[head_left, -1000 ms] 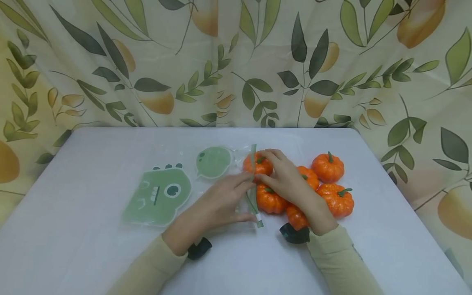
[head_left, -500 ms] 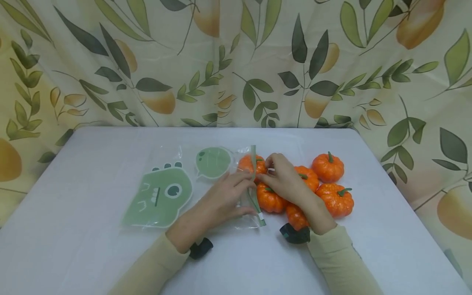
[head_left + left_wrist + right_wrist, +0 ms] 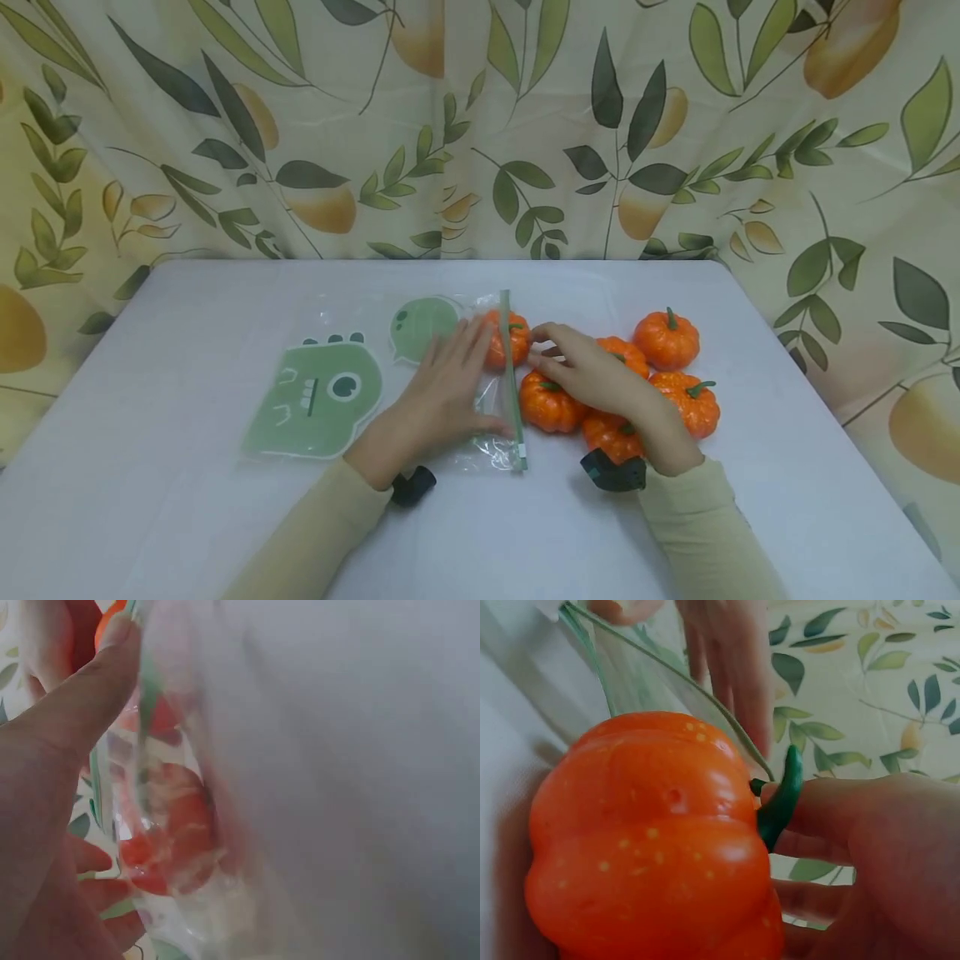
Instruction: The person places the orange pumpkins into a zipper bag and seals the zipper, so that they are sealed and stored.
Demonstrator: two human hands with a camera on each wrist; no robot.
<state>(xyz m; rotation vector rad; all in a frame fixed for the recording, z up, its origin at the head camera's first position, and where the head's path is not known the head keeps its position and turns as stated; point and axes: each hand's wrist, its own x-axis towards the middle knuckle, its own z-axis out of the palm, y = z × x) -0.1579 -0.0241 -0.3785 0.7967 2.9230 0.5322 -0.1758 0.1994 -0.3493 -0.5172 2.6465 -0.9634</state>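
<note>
A clear zip bag (image 3: 491, 446) with green dinosaur prints lies flat, its green slider strip (image 3: 512, 392) toward the right. One small orange pumpkin (image 3: 495, 354) sits at the bag's mouth, under the strip. My left hand (image 3: 450, 387) lies over the bag with spread fingers, just left of this pumpkin. In the left wrist view, the pumpkin (image 3: 184, 832) shows through the clear plastic. My right hand (image 3: 588, 367) hovers just right of the mouth, fingers loosely bent and holding nothing. Right below it is another pumpkin (image 3: 551, 404); a pumpkin (image 3: 652, 847) fills the right wrist view.
Several more orange pumpkins with green stems, such as the back one (image 3: 666, 343) and the right one (image 3: 690, 410), cluster on the right of the white table (image 3: 135, 467). A leaf-patterned curtain (image 3: 480, 125) hangs behind the table's far edge.
The pumpkin at the mouth has shifted left, farther under the strip. My right fingers have come off it and drawn back. My left hand has let go of the bag's edge and spread out.
</note>
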